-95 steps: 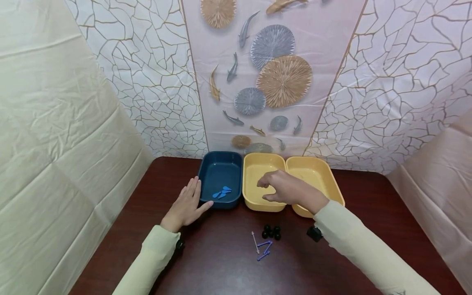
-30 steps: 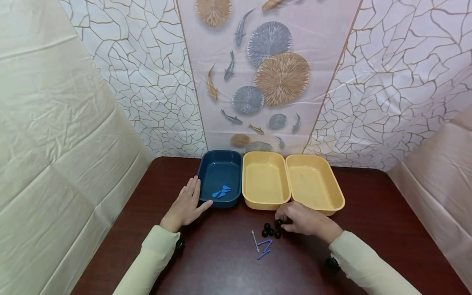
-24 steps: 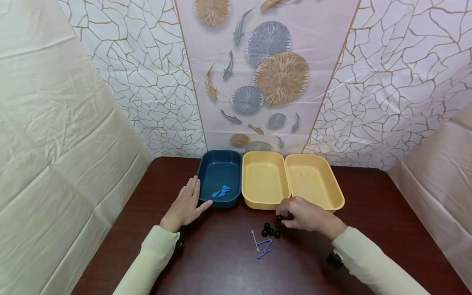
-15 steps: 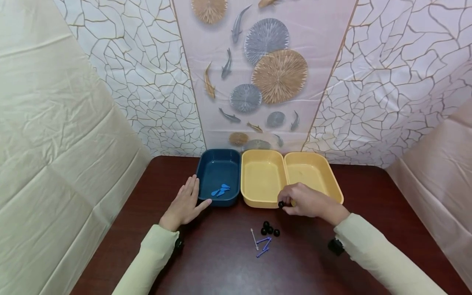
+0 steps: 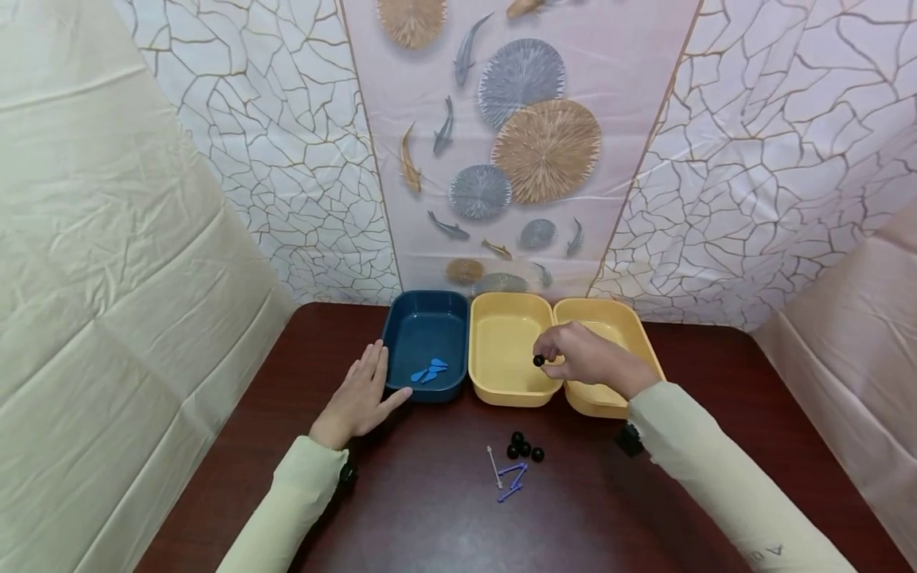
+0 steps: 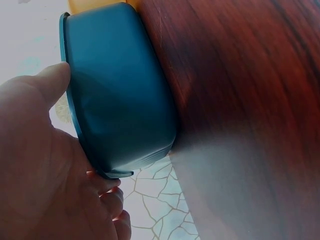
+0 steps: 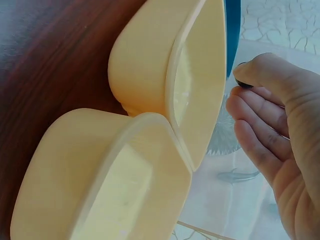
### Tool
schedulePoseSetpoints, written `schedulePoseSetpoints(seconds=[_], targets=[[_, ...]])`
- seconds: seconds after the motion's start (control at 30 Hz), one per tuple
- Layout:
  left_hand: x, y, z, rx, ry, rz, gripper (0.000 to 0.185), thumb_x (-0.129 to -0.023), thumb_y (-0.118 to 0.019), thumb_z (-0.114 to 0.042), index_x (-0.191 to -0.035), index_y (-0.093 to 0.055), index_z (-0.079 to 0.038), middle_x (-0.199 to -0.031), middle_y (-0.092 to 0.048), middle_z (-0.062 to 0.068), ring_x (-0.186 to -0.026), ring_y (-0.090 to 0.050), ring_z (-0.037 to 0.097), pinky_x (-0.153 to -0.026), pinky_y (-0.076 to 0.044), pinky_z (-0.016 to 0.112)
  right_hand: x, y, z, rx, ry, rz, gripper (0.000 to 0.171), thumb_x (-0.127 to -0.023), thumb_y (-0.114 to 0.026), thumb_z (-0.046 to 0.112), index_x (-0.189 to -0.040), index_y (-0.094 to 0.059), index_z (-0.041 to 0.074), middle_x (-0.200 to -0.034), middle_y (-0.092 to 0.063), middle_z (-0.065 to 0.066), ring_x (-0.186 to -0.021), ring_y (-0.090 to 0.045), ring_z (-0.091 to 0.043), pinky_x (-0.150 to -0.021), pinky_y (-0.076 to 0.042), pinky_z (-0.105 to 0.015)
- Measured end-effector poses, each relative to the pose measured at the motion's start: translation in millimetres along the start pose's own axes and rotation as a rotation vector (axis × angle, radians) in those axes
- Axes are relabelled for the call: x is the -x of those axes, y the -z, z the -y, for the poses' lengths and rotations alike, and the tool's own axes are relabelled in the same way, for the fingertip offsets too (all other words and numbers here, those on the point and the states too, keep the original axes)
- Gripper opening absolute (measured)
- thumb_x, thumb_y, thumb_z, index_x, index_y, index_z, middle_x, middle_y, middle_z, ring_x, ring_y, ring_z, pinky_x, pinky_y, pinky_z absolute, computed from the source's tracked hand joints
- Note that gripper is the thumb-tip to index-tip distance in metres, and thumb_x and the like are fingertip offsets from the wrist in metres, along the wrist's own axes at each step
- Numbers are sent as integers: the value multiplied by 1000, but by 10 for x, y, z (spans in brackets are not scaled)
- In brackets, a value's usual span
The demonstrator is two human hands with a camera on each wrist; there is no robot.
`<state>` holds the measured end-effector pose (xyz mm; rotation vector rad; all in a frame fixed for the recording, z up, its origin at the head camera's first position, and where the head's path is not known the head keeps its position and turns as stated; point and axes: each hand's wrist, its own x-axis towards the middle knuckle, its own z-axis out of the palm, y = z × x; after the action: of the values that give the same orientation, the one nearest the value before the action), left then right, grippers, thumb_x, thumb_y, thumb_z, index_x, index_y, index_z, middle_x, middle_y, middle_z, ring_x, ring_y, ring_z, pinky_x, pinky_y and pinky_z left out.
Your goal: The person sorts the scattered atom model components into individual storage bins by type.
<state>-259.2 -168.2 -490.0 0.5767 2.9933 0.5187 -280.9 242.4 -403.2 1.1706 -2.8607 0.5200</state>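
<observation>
Head view: right hand (image 5: 583, 358) pinches small black bead (image 5: 539, 360) over middle yellow plastic tray (image 5: 501, 390), which looks bare. Four black beads (image 5: 524, 448) left on dark wooden table (image 5: 430, 509). Left hand (image 5: 361, 395) flat, fingers straight, beside blue plastic tray (image 5: 426, 306).

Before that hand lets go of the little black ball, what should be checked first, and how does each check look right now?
1. Black ball pinched in the right hand: ok.
2. Ball above the middle yellow tray, inside its rim: ok.
3. Tray floor below is bare: ok.
4. Left hand flat on the table, touching the blue tray: ok.
5. Other black balls lie apart from the trays: ok.
6. How high the ball is above the floor: cannot tell.
</observation>
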Motion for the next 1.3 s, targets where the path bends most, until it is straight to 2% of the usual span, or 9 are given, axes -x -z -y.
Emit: schedulePoseSetpoints(seconds=[0.13,0.4,0.7,0.9,1.13,1.3], targets=[[-4,-4,9,3,-1,2,95,-106,-52,-55,-167,-12,5,-178,-7,23,-165,-7,44,-133,-15,61,-94,-33,-68,-27,-67,22,17,-91,-77,6,-107,-79,2,-101,-79,-10,-88,-75,-22,-78,-63,-36],[0,-1,20,3,-2,7,95,-106,-52,-56,-167,-11,5,-178,-7,23,-165,-7,44,-133,-15,61,-274,-172,-231,-72,-131,10,20,-90,-76,6,-109,-77,-1,-100,-80,-12,-89,-76,-23,-82,-63,-40],[6,7,29,12,-2,0,95,-106,-52,-56,-167,-11,5,-178,-5,22,-166,-6,43,-133,-13,61,-475,-354,-398,-92,-135,8,20,-91,-76,6,-109,-77,-2,-100,-80,-13,-90,-76,-23,-83,-63,-39],[7,-6,11,14,-5,0,95,-106,-52,-56,-167,-11,6,-178,-7,23,-165,-7,44,-133,-15,61,-531,-450,-453,-76,-142,16,19,-91,-77,5,-108,-78,-1,-99,-80,-13,-90,-75,-22,-82,-63,-38],[10,-9,-3,16,3,7,95,-106,-52,-56,-167,-10,5,-178,-6,23,-166,-6,43,-133,-14,60,-561,-423,-418,-28,-101,-19,18,-91,-74,0,-107,-76,-6,-103,-79,-20,-93,-76,-30,-84,-64,-45],[1,1,4,10,-1,8,95,-107,-52,-55,-167,-10,5,-178,-5,23,-165,-6,44,-133,-13,61,-546,-301,-365,-9,-134,6,21,-94,-75,2,-114,-75,-4,-113,-78,-22,-100,-76,-32,-89,-63,-47]])
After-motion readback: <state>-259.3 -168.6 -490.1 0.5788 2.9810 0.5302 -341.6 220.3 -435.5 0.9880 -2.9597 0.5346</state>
